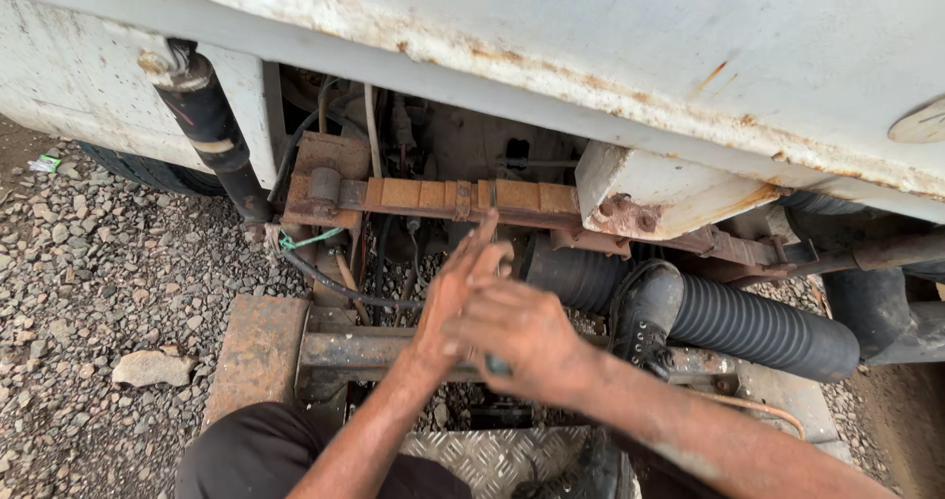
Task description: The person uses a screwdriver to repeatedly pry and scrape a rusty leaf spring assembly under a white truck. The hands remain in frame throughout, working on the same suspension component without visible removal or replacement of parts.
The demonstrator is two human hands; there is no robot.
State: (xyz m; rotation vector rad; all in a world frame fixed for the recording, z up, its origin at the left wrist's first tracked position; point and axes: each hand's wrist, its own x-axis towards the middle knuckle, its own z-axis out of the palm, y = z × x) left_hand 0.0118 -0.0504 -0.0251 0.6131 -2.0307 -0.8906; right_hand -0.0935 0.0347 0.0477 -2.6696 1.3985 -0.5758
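Starting at the far left, you have loose gravel point(89, 263) with a pale stone point(150, 367) lying on it, and a black shock absorber point(212, 125) slanting down from the rusty white vehicle body point(630, 36). Just right of it sits a rusted leaf spring point(463, 197), with black cables point(335, 284) and a green wire point(307, 239) hanging in front. Near you, a rusty steel crossbar point(345, 346) runs left to right, bolted to a flat rusty plate point(258, 351).

Your left hand point(455, 292) reaches up past the crossbar, fingers stretched out flat and holding nothing, tips close to the leaf spring. Your right hand point(522, 337) lies against it, fingers curled around a small dark tool point(498, 365); most of that tool is hidden in your fist, so you cannot tell its kind.

Further right, a ribbed black hose point(758, 327) crosses behind your forearm, with a black clamp collar point(645, 312) around it, crowding the gap.
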